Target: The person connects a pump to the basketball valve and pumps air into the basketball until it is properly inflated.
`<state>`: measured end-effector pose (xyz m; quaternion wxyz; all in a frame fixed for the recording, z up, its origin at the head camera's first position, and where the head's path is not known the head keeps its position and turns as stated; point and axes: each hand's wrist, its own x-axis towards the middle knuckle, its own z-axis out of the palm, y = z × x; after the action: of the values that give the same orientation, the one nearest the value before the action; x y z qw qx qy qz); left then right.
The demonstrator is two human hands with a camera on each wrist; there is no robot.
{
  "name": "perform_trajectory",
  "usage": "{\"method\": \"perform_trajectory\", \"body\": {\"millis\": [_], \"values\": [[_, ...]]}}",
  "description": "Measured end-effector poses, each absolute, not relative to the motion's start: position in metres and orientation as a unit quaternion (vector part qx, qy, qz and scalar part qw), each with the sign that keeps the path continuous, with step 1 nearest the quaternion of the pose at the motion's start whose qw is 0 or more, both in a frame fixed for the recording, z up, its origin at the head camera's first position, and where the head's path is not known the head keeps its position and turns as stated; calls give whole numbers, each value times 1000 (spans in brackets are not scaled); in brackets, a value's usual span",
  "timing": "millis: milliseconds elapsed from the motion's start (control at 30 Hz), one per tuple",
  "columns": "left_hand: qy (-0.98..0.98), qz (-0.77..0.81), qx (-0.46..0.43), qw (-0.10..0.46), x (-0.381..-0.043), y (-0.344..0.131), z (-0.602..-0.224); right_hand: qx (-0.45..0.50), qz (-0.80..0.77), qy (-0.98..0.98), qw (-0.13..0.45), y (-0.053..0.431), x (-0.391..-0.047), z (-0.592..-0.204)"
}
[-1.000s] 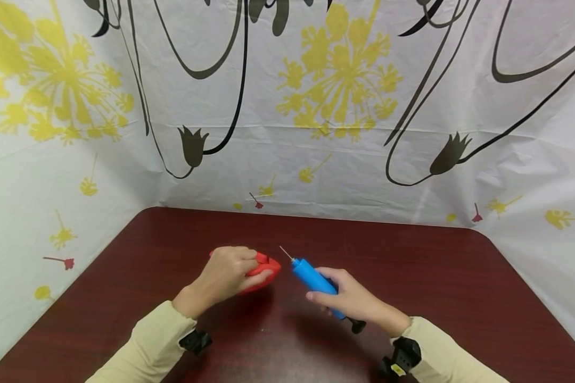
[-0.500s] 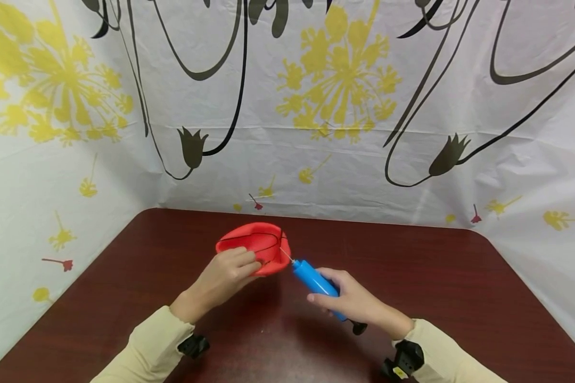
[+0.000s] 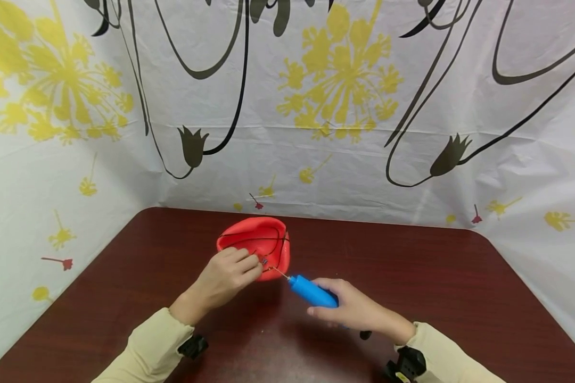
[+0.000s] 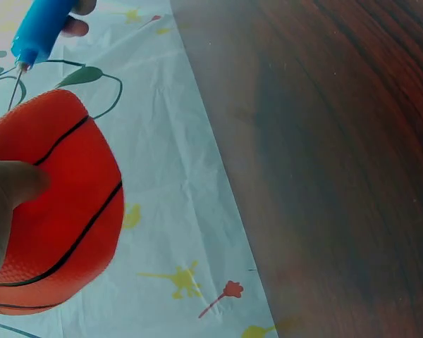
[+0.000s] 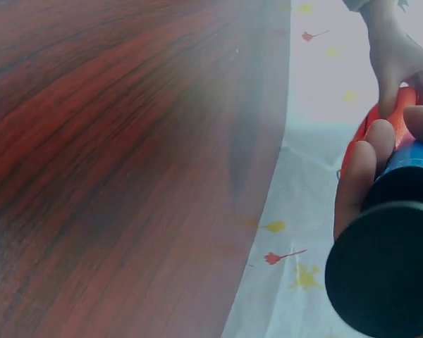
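A deflated red toy basketball (image 3: pixel 256 230) with black seam lines is held above the table, its upper side caved in like a bowl. My left hand (image 3: pixel 224 277) grips its near edge; the thumb presses on the ball's textured skin (image 4: pixel 74 204) in the left wrist view. My right hand (image 3: pixel 352 307) holds a small blue hand pump (image 3: pixel 311 291), pointed up and left. The pump's thin metal needle (image 3: pixel 281 273) overlaps the ball's near right side, close to the left fingertips. A round black pump handle (image 5: pixel 388 271) fills the corner of the right wrist view.
Beneath both hands is a dark red-brown wooden table (image 3: pixel 393 266) with rounded far corners. A white cloth (image 3: pixel 268 106) printed with yellow and dark flowers hangs behind it and along its sides. Black wrist cameras (image 3: pixel 193 346) sit over the beige sleeves (image 3: pixel 141 348).
The left hand has turned the ball so its hollow side faces the head camera. The right hand has lowered the pump slightly, and its needle now points at the ball's near side.
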<state>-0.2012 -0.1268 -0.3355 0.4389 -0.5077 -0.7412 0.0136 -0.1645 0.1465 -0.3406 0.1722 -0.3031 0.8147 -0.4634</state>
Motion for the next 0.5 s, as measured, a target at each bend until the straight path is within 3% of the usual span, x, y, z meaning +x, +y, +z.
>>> {"method": "perform_trajectory", "body": {"millis": [100,333,500], "values": [[-740,14,-498,453,-202,-126,-337,-305,-451,822,169,147,-163,-340],[-736,5,-491,465,-204,-124,-338,-335,-363,865,92,148,-165,-335],[-743,26,-492,453,-203,-125,-338,-339,-327,878,91,147,-166,-332]]}}
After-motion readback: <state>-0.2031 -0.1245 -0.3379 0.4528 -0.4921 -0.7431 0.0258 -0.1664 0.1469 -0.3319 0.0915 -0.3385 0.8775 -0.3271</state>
